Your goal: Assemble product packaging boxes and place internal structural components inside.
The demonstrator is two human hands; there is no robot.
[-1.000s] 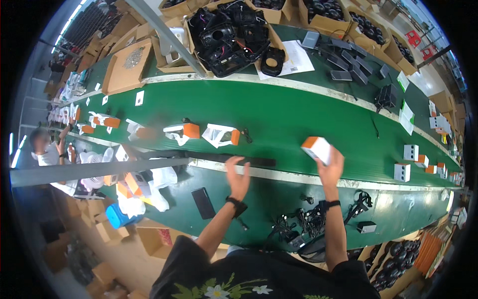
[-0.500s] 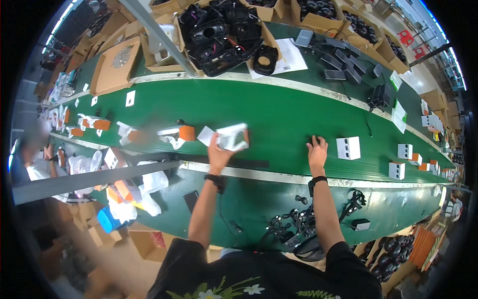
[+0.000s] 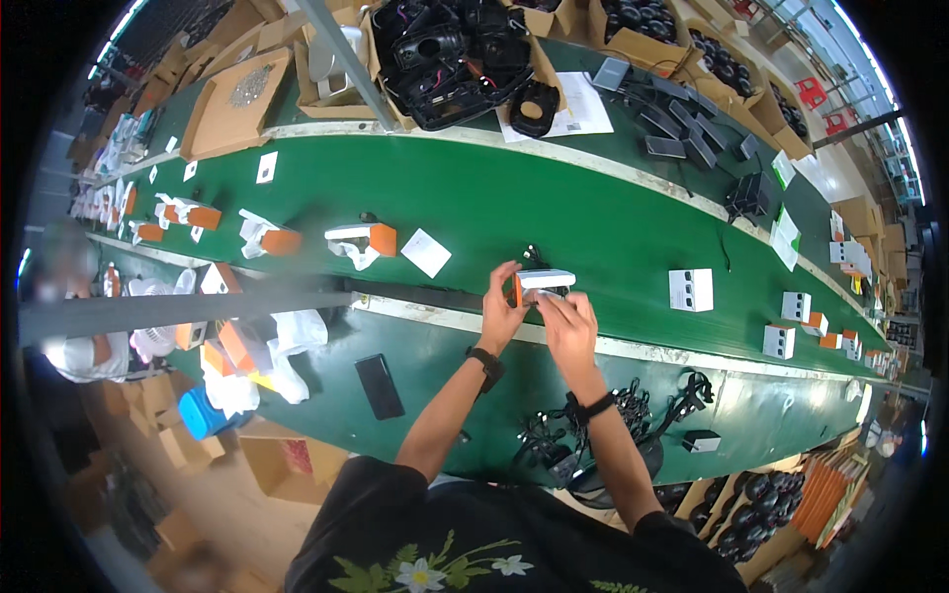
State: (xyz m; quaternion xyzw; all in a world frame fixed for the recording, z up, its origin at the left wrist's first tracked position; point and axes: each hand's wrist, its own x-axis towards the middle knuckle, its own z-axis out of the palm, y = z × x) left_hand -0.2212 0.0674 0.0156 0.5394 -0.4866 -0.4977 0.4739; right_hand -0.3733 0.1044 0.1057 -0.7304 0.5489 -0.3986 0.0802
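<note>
Both my hands hold a small white and orange box (image 3: 541, 284) over the near edge of the green conveyor belt (image 3: 554, 212). My left hand (image 3: 502, 306) grips its left, orange end. My right hand (image 3: 570, 323) holds it from below on the right. A white card (image 3: 426, 253) lies on the belt just left of the box. Another white and orange box (image 3: 364, 237) with a plastic bag sits further left. A closed white box (image 3: 690, 290) stands on the belt to the right.
More orange and white boxes (image 3: 188, 213) lie along the belt at left, and white boxes (image 3: 796, 306) at right. A black phone (image 3: 380, 385) and tangled black cables (image 3: 593, 435) lie on the near shelf. Cardboard boxes with black parts (image 3: 455, 54) line the far side.
My left hand picked a white and orange box off the belt and brought it right. My right hand left the white box it had set down and came in to hold it too.
</note>
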